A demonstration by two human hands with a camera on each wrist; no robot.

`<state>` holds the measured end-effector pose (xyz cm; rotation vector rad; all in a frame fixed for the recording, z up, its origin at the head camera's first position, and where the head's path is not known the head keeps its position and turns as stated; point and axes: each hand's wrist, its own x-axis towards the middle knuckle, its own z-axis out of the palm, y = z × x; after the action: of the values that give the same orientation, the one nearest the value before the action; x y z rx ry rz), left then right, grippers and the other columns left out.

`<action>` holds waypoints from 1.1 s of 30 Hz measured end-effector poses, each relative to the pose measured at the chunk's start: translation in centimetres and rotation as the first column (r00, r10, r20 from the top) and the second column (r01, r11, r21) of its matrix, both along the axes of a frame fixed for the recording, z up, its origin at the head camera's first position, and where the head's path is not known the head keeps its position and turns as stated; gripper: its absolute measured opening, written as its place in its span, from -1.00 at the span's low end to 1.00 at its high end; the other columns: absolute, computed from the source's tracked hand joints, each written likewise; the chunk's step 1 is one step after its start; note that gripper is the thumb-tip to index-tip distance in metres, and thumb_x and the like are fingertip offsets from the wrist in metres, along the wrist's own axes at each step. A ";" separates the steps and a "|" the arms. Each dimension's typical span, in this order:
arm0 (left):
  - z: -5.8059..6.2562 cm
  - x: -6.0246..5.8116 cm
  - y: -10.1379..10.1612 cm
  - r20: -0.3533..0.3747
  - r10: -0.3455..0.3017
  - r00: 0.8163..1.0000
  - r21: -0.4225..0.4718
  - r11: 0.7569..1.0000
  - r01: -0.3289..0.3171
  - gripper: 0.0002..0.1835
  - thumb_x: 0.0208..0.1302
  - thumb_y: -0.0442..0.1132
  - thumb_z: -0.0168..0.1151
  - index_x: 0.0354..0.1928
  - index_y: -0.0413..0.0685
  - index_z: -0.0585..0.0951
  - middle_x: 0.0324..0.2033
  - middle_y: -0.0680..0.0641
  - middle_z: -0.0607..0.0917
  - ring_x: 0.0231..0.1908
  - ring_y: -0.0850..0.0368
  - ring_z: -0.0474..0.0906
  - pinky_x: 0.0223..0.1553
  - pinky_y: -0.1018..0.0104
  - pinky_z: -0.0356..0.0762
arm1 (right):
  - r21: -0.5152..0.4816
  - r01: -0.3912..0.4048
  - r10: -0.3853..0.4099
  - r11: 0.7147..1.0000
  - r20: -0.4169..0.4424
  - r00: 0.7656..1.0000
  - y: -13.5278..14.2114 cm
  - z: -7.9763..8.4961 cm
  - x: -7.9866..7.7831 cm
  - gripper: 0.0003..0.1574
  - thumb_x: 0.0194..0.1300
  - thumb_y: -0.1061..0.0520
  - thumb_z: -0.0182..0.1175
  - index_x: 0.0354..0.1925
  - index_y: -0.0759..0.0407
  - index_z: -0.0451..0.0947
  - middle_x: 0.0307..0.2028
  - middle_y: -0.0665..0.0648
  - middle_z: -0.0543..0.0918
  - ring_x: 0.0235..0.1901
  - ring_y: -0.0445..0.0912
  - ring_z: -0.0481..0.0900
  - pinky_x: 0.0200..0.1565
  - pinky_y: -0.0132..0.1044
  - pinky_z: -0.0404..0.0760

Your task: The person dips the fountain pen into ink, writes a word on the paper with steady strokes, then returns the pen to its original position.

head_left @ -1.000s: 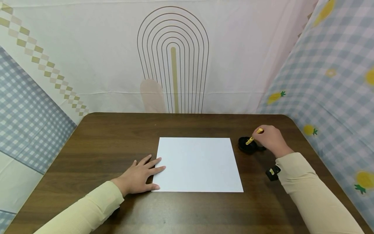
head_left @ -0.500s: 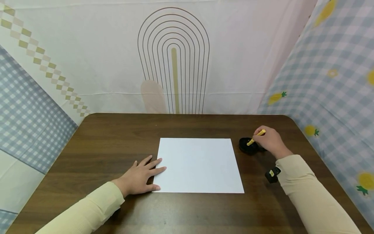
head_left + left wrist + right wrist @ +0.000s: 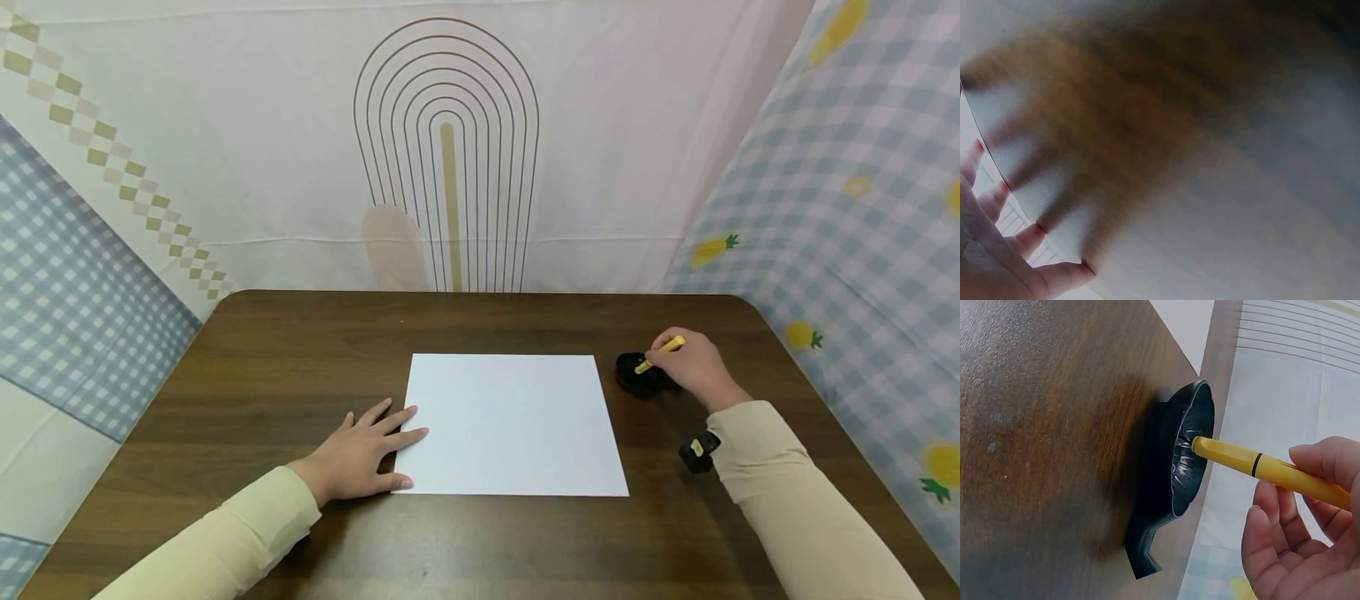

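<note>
My left hand lies with spread fingers at the left edge of a blank white sheet of paper, its fingertips on the sheet. The left wrist view shows the palm and fingertips at the table surface. At the right, my right hand pinches a yellow pen with a black ring round its barrel. The pen slants down, its lower end inside a black round dish. Close up in the right wrist view, the dish has a fluted inside and a short bent handle; the pen reaches into its hollow.
The brown wooden table has rounded far corners. Behind it hangs a white cloth with an arch print. A blue checked cloth with fruit prints drapes along the right side, and another checked cloth along the left.
My right hand has sunk slightly, and the pen leans over further to the right, its lower end still in the dish. The left hand and the sheet stay in place.
</note>
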<state>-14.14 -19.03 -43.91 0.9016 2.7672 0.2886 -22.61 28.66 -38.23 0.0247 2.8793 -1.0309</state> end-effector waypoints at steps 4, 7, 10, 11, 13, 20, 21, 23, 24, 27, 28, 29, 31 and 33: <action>0.0 0.0 0.0 -0.004 -0.003 1.000 -0.001 1.000 0.003 -0.28 0.23 0.30 0.16 0.42 0.32 0.33 0.46 -0.02 0.19 0.43 -0.28 0.00 0.12 -0.52 0.13 | -0.010 0.015 -0.016 1.000 -0.015 1.000 0.2 -0.1 0.1 -0.72 0.35 0.08 0.15 -0.21 0.33 0.51 -0.46 0.13 0.54 -0.50 -0.06 0.42 -0.46 -0.24 0.43; 0.0 0.1 0.0 0.000 -0.002 1.000 0.000 1.000 0.002 -0.27 0.23 0.30 0.15 0.42 0.32 0.32 0.46 -0.02 0.18 0.43 -0.28 -0.01 0.12 -0.52 0.12 | -0.036 0.033 -0.034 0.999 -0.020 0.999 0.3 -0.2 0.2 -0.71 0.35 0.07 0.16 -0.20 0.33 0.52 -0.48 0.13 0.56 -0.51 -0.07 0.44 -0.47 -0.24 0.45; 0.1 0.1 0.1 0.010 0.003 1.000 0.006 1.000 -0.003 -0.27 0.23 0.29 0.16 0.42 0.31 0.32 0.46 -0.03 0.18 0.44 -0.28 -0.02 0.13 -0.53 0.10 | -0.058 0.049 -0.050 0.997 -0.019 0.999 0.4 -0.1 0.4 -0.68 0.34 0.05 0.17 -0.20 0.33 0.52 -0.45 0.17 0.59 -0.50 -0.08 0.46 -0.47 -0.25 0.47; 0.1 0.1 0.1 0.013 0.004 1.000 0.007 1.000 -0.004 -0.27 0.23 0.29 0.17 0.42 0.30 0.32 0.46 -0.03 0.18 0.44 -0.28 -0.02 0.13 -0.53 0.10 | -0.064 0.053 -0.054 0.997 -0.018 0.998 0.4 -0.1 0.4 -0.68 0.34 0.05 0.17 -0.19 0.33 0.52 -0.43 0.19 0.61 -0.49 -0.08 0.47 -0.47 -0.26 0.47; 0.1 0.1 0.1 0.017 0.007 1.000 0.008 1.000 -0.007 -0.27 0.23 0.28 0.17 0.42 0.30 0.33 0.46 -0.03 0.18 0.44 -0.28 -0.03 0.13 -0.53 0.09 | -0.077 0.062 -0.063 0.995 -0.017 0.998 0.4 0.0 0.5 -0.67 0.34 0.04 0.17 -0.17 0.33 0.52 -0.39 0.23 0.62 -0.46 -0.07 0.49 -0.46 -0.27 0.48; -0.1 0.1 0.2 0.014 0.011 1.000 0.004 1.000 -0.011 -0.27 0.23 0.29 0.17 0.42 0.30 0.33 0.47 -0.03 0.17 0.45 -0.26 -0.04 0.13 -0.53 0.08 | -0.119 0.125 -0.133 0.985 -0.060 0.989 -0.1 0.5 0.8 -0.60 0.36 -0.03 0.18 -0.11 0.31 0.51 -0.19 0.26 0.58 -0.32 -0.04 0.48 -0.37 -0.34 0.51; -0.1 0.1 0.2 0.015 0.012 1.000 0.004 1.000 -0.012 -0.27 0.23 0.29 0.17 0.42 0.30 0.33 0.47 -0.02 0.17 0.45 -0.26 -0.04 0.13 -0.53 0.08 | -0.134 0.133 -0.141 0.982 -0.058 0.988 -0.2 0.5 0.8 -0.58 0.36 -0.04 0.18 -0.10 0.31 0.51 -0.16 0.26 0.57 -0.30 -0.04 0.49 -0.35 -0.33 0.52; -0.1 0.1 0.2 0.017 0.015 1.000 0.004 1.000 -0.015 -0.27 0.22 0.29 0.17 0.42 0.30 0.33 0.47 -0.02 0.17 0.45 -0.26 -0.04 0.13 -0.53 0.08 | -0.166 0.145 -0.155 0.975 -0.047 0.987 -0.4 0.6 0.9 -0.56 0.36 -0.06 0.18 -0.09 0.31 0.49 -0.14 0.26 0.56 -0.28 -0.03 0.51 -0.33 -0.32 0.56; -0.1 0.1 0.2 0.019 0.015 1.000 0.004 1.000 -0.016 -0.27 0.22 0.29 0.17 0.42 0.31 0.33 0.47 -0.02 0.17 0.45 -0.26 -0.04 0.13 -0.54 0.07 | -0.181 0.152 -0.162 0.972 -0.040 0.986 -0.5 0.7 0.9 -0.55 0.36 -0.07 0.18 -0.08 0.31 0.49 -0.14 0.26 0.56 -0.28 -0.04 0.52 -0.32 -0.31 0.57; -0.1 0.1 0.1 0.023 0.018 1.000 0.004 1.000 -0.018 -0.27 0.22 0.30 0.17 0.42 0.31 0.32 0.47 -0.02 0.17 0.45 -0.26 -0.05 0.13 -0.54 0.06 | -0.224 0.174 -0.184 0.959 -0.024 0.983 -0.8 0.8 0.9 -0.55 0.36 -0.07 0.19 -0.07 0.31 0.48 -0.15 0.24 0.55 -0.30 -0.08 0.54 -0.31 -0.30 0.60; -0.1 0.1 0.1 0.024 0.018 1.000 0.004 1.000 -0.018 -0.27 0.22 0.30 0.17 0.42 0.31 0.32 0.47 -0.02 0.17 0.45 -0.26 -0.05 0.13 -0.54 0.06 | -0.235 0.182 -0.193 0.955 -0.024 0.981 -0.9 0.9 1.0 -0.54 0.36 -0.07 0.19 -0.07 0.31 0.48 -0.16 0.23 0.55 -0.31 -0.10 0.55 -0.32 -0.31 0.60; -0.1 0.1 0.1 0.024 0.018 1.000 0.003 1.000 -0.018 -0.27 0.22 0.30 0.17 0.42 0.31 0.32 0.47 -0.02 0.17 0.45 -0.26 -0.05 0.13 -0.54 0.06 | -0.248 0.189 -0.201 0.950 -0.024 0.979 -1.0 0.9 1.0 -0.54 0.36 -0.07 0.19 -0.06 0.31 0.48 -0.16 0.21 0.56 -0.33 -0.14 0.54 -0.33 -0.33 0.59; -0.1 0.1 0.1 0.026 0.018 1.000 0.003 1.000 -0.018 -0.27 0.22 0.30 0.17 0.42 0.32 0.32 0.47 -0.01 0.16 0.45 -0.26 -0.05 0.14 -0.54 0.06 | -0.274 0.200 -0.216 0.941 -0.027 0.976 -1.2 1.0 1.1 -0.54 0.36 -0.07 0.19 -0.05 0.30 0.48 -0.18 0.19 0.57 -0.36 -0.19 0.54 -0.35 -0.36 0.58; -0.1 0.1 0.1 0.027 0.018 0.999 0.003 1.000 -0.018 -0.26 0.23 0.30 0.17 0.42 0.32 0.31 0.47 -0.01 0.16 0.45 -0.26 -0.06 0.14 -0.54 0.06 | -0.307 0.210 -0.228 0.928 -0.026 0.973 -1.4 1.2 1.2 -0.53 0.35 -0.07 0.20 -0.04 0.30 0.47 -0.22 0.17 0.60 -0.40 -0.23 0.54 -0.39 -0.37 0.57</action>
<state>-14.05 -18.92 -44.03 0.8674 2.7522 0.3067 -21.41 27.23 -37.08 0.3069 2.7824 -1.5298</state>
